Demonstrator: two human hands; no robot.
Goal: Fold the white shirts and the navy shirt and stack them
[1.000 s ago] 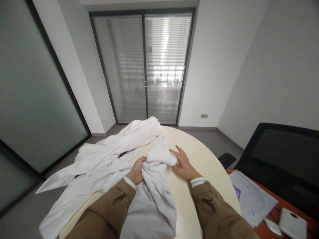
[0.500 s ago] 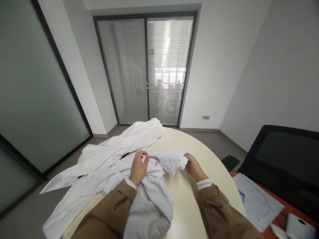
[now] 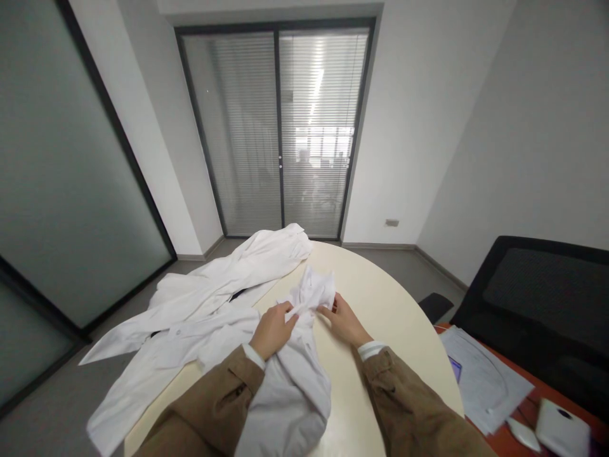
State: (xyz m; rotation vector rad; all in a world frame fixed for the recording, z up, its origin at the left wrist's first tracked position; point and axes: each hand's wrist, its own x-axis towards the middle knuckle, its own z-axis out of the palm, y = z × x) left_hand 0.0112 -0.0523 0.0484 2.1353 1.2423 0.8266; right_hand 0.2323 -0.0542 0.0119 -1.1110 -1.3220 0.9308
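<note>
A white shirt (image 3: pixel 290 393) lies crumpled on a round cream table (image 3: pixel 380 304), spreading over its left side. One bunched end, which looks like a cuff or collar, is raised between my two hands. My left hand (image 3: pixel 273 329) pinches the cloth from the left, thumb against fingers. On the other side, my right hand (image 3: pixel 343 320) grips the right edge of that same end with closed fingers. More white cloth (image 3: pixel 233 266) stretches toward the far left edge; whether it is the same garment I cannot tell.
To the right stands a black mesh chair (image 3: pixel 537 304). Beside the table, a reddish-brown surface (image 3: pixel 523 412) bears a sheet of paper (image 3: pixel 485 374), a white mouse (image 3: pixel 523 435) and a white boxy device (image 3: pixel 564 428). A glass door with blinds (image 3: pixel 278 133) is at the back.
My right hand has moved left, closer to my left hand. The cloth stretched between them is now bunched and points away from me. My left hand has shifted slightly right and nearer.
</note>
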